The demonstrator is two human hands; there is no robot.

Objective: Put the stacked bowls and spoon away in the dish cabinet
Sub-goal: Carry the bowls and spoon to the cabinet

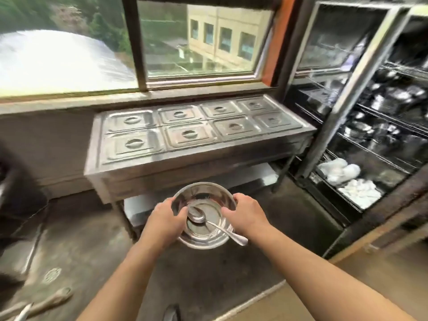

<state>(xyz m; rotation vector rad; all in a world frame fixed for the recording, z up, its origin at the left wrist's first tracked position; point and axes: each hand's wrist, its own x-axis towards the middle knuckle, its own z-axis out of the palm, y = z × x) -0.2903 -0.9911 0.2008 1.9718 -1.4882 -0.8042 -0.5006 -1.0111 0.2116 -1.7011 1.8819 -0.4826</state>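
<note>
I carry the stacked steel bowls (203,195) in front of me, above the floor. My left hand (165,218) grips the left rim with its thumb inside the top bowl. My right hand (245,214) grips the right rim the same way. A metal spoon (208,220) lies inside the top bowl, its handle sticking out over the near right rim. The dish cabinet (352,84) stands to the right, a steel frame with wire shelves that hold dark steel dishes. How many bowls are in the stack is hidden from above.
A steel food warmer (208,158) with several lidded pans stands under the window, straight ahead. White cloths (347,179) lie on the cabinet's lower shelves. A wooden-edged counter (379,230) runs at the right. A floor drain (52,275) and tool handles (46,300) are at lower left.
</note>
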